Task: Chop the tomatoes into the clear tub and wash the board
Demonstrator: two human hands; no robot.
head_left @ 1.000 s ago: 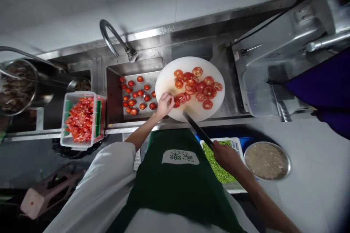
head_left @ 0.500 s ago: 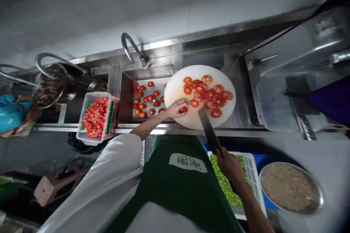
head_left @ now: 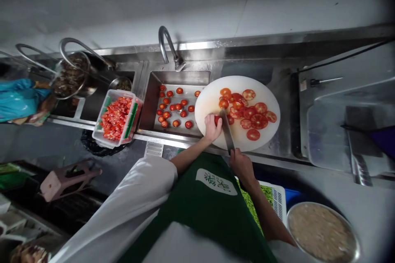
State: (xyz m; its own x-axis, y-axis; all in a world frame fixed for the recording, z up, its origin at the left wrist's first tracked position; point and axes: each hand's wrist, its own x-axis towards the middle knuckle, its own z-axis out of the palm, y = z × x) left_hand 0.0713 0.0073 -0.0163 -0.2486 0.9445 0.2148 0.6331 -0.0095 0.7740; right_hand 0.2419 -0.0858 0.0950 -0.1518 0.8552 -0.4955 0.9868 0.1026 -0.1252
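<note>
Right of the frame's centre, the left hand (head_left: 212, 128) curled around a tomato (head_left: 217, 119) on the round white board (head_left: 207, 96). The right hand (head_left: 242, 165) was closed on a knife (head_left: 227, 133), its blade just beside that tomato. Tomato slices (head_left: 258, 121) lay further right; whole tomatoes (head_left: 175, 123) sat left of centre in the sink (head_left: 145, 111).

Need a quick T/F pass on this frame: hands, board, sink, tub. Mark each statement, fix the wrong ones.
1. The left hand holds a tomato on the white board. True.
2. The right hand is empty. False: it grips the knife.
3. Whole tomatoes lie spread in the sink beside the board. True.
4. The slices on the board are green. False: they are red.
5. The clear tub left of the sink holds chopped tomato. True.
</note>
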